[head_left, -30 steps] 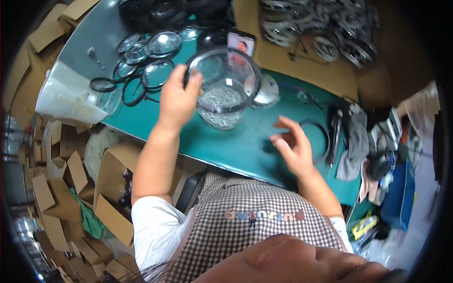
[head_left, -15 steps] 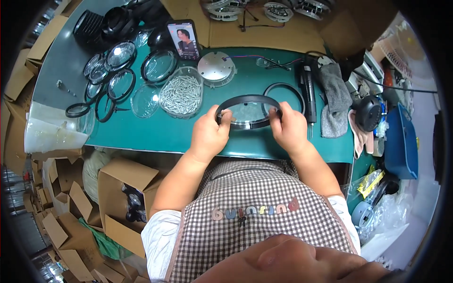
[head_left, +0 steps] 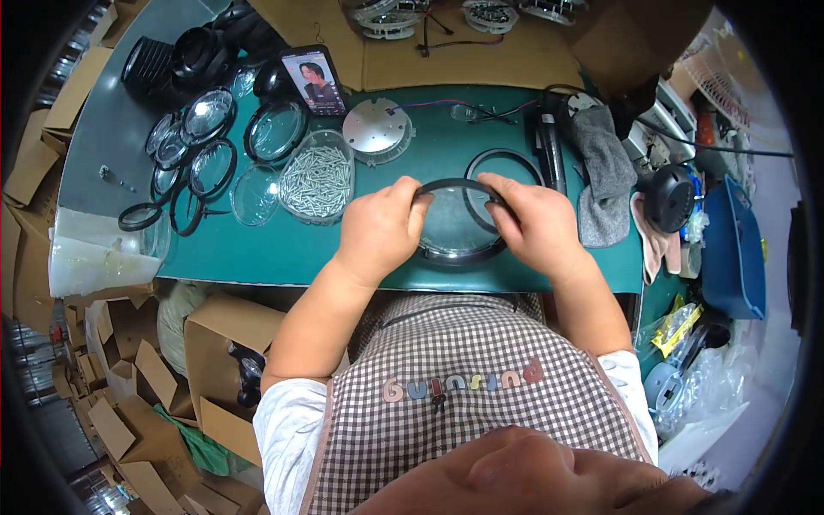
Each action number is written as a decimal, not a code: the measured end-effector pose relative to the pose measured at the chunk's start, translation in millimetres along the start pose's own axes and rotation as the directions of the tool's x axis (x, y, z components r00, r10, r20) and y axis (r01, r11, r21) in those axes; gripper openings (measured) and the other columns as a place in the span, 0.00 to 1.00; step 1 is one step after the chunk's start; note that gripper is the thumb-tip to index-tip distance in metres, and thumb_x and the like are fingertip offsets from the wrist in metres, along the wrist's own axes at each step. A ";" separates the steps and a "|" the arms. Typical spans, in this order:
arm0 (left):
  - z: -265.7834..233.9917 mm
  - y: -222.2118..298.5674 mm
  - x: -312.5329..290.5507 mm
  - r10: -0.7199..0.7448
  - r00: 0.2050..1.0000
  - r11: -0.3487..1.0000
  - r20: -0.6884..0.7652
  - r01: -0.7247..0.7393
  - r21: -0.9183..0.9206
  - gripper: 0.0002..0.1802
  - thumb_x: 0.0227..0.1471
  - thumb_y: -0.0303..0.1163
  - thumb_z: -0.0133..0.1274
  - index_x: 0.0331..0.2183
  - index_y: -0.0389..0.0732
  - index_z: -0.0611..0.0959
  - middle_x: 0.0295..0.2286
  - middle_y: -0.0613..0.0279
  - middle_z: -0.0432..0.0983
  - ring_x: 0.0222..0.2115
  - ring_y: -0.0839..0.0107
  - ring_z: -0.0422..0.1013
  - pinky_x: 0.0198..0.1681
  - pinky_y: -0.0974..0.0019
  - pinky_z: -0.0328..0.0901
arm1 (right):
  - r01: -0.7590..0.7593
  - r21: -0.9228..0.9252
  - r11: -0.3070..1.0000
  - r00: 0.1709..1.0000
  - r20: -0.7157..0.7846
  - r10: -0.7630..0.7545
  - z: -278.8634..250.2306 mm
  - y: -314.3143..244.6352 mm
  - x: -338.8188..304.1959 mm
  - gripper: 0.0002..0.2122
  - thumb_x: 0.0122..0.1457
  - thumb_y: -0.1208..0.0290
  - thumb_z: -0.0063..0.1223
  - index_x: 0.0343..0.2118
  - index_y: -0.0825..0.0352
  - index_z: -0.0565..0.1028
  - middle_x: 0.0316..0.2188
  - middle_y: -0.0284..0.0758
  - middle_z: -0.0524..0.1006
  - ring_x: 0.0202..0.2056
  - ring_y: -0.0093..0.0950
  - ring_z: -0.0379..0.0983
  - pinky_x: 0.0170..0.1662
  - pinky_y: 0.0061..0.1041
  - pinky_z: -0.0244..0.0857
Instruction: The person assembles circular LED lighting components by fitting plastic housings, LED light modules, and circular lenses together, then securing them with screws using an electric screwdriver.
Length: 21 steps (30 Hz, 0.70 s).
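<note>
Between my two hands is a black ring with a clear lens [head_left: 462,225] in it, tilted above the green mat near the table's front edge. My left hand [head_left: 384,225] grips its left rim, fingers curled round it. On the opposite side my right hand [head_left: 538,221] has its thumb inside and fingers over the rim. Partly behind the held ring, a second black ring [head_left: 534,168] lies on the mat. A clear tub of screws [head_left: 318,180] stands left of my left hand, and a round silver plate [head_left: 378,129] with wires lies beyond.
Several black rings and clear lenses [head_left: 213,168] spread over the left of the green mat [head_left: 249,257]. A phone [head_left: 315,81] leans upright at the back. To the right are a black screwdriver-like tool [head_left: 551,150], a grey cloth [head_left: 606,172] and a blue bin [head_left: 736,249]. Cardboard boxes [head_left: 232,335] stand below left.
The held ring has tipped, so its clear lens now faces up more and shows as a wider oval. My right hand has shifted a little right; the whole view has moved slightly.
</note>
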<state>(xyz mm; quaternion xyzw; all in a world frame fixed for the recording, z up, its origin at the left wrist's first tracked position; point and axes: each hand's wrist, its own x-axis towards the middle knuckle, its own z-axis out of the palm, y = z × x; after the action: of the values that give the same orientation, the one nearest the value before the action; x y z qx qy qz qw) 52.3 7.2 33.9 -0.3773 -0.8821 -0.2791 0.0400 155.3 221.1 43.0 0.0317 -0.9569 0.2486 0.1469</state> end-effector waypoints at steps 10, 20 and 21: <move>20.2 -2.6 24.2 -0.322 0.947 0.798 -0.007 0.268 -0.540 0.14 0.62 0.38 0.50 0.36 0.35 0.79 0.22 0.56 0.81 0.25 0.63 0.78 0.32 0.63 0.70 | -0.390 0.540 0.746 0.901 0.055 0.431 33.0 13.6 -1.3 0.19 0.56 0.68 0.54 0.50 0.70 0.72 0.33 0.42 0.79 0.34 0.34 0.77 0.41 0.30 0.70; 23.0 -13.2 36.1 -0.202 0.902 0.627 0.382 0.419 -0.657 0.29 0.56 0.42 0.58 0.53 0.32 0.73 0.35 0.59 0.79 0.29 0.75 0.70 0.37 0.69 0.68 | -0.586 0.597 0.548 0.792 0.277 0.544 -8.5 50.4 20.2 0.17 0.56 0.73 0.50 0.49 0.70 0.73 0.34 0.41 0.77 0.35 0.32 0.75 0.42 0.29 0.68; 26.3 -17.6 38.4 -0.160 0.938 0.648 0.308 0.335 -0.684 0.28 0.58 0.41 0.55 0.53 0.32 0.72 0.37 0.57 0.79 0.30 0.74 0.73 0.35 0.69 0.69 | -0.508 0.545 0.667 0.857 0.240 0.456 -9.7 52.6 20.2 0.18 0.56 0.73 0.50 0.50 0.69 0.72 0.34 0.42 0.77 0.35 0.33 0.75 0.42 0.30 0.68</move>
<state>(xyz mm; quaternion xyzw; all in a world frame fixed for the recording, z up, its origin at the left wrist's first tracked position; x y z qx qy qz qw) 16.5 35.9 14.4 -0.2654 -0.7404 -0.5649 -0.2494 131.6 272.0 32.5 -0.1681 -0.8100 0.5615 0.0187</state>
